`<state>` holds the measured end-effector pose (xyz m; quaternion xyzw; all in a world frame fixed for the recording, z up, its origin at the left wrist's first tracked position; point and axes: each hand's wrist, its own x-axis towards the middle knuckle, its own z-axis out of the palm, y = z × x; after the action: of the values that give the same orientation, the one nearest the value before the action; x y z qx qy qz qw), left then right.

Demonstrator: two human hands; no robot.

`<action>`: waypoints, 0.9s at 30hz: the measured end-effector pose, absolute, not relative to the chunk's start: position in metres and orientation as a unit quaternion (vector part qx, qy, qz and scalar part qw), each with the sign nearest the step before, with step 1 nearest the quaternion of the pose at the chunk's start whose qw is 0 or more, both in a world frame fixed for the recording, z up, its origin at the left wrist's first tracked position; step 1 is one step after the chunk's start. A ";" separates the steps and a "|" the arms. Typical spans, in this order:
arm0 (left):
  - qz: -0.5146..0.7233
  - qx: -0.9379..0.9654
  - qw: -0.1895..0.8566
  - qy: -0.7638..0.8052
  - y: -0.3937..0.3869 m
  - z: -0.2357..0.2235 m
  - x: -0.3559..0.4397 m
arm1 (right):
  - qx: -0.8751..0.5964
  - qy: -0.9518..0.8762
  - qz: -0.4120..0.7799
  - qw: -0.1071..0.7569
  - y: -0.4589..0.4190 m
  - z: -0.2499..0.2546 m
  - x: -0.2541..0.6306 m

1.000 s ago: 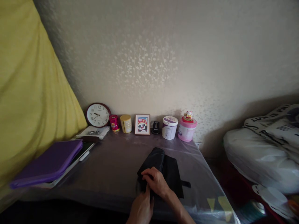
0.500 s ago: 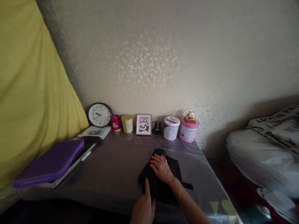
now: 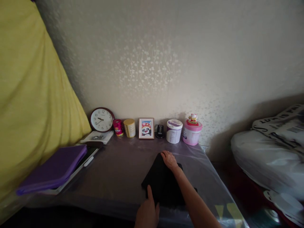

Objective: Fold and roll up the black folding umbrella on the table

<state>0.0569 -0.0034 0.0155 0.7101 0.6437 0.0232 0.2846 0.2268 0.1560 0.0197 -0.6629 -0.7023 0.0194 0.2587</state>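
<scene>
A folded piece of black fabric [image 3: 156, 180] lies near the front edge of the table; it is too dark to tell what kind of article it is. My right hand [image 3: 169, 160] has its fingers bent over the far edge of the fabric, the forearm crossing its right side. At the near left part of the fabric, my left hand [image 3: 148, 209] has its index finger stretched out onto it and the thumb apart. A small dark end sticks out beyond my right forearm.
Plastic sheeting covers the table [image 3: 114, 171]. Along the wall stand a clock [image 3: 102, 119], a pink can [image 3: 118, 127], a yellow can [image 3: 129, 128], a picture frame [image 3: 146, 129] and two tubs [image 3: 174, 133]. At left lies a purple folder [image 3: 53, 167]; bags [image 3: 268, 155] are at right.
My right hand has moved from the middle of the fabric to its far edge, and its fingers now bend over it. The fabric's far part looks spread differently. My left hand has barely moved.
</scene>
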 end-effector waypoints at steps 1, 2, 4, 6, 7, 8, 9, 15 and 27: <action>0.025 0.712 0.283 0.642 -0.004 0.015 0.057 | -0.676 -0.688 0.013 0.264 0.152 0.020 0.234; 0.026 0.714 0.279 0.641 -0.004 0.015 0.057 | -0.690 -0.671 0.008 0.271 0.145 0.019 0.242; 0.027 0.719 0.270 0.640 -0.005 0.016 0.056 | -0.719 -0.633 -0.002 0.287 0.128 0.015 0.262; 0.030 0.726 0.259 0.637 -0.007 0.016 0.056 | -0.756 -0.570 0.000 0.322 0.106 0.007 0.281; 0.032 0.728 0.253 0.636 -0.007 0.017 0.055 | -0.767 -0.550 0.005 0.331 0.095 0.003 0.288; 0.032 0.731 0.249 0.635 -0.008 0.017 0.055 | -0.774 -0.536 0.020 0.336 0.083 -0.002 0.295; 0.032 0.732 0.245 0.635 -0.009 0.018 0.055 | -0.779 -0.526 0.044 0.340 0.073 -0.007 0.299; 0.034 0.733 0.232 0.638 -0.010 0.014 0.056 | -0.769 -0.483 0.156 0.388 0.031 -0.017 0.291; 0.033 0.728 0.224 0.647 -0.008 0.014 0.057 | -0.714 -0.445 0.250 0.480 0.034 -0.010 0.271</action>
<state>0.0571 -0.0078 0.0141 0.7279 0.6471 0.0327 0.2243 0.2710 0.0343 -0.0100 -0.7137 -0.4447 0.2499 0.4800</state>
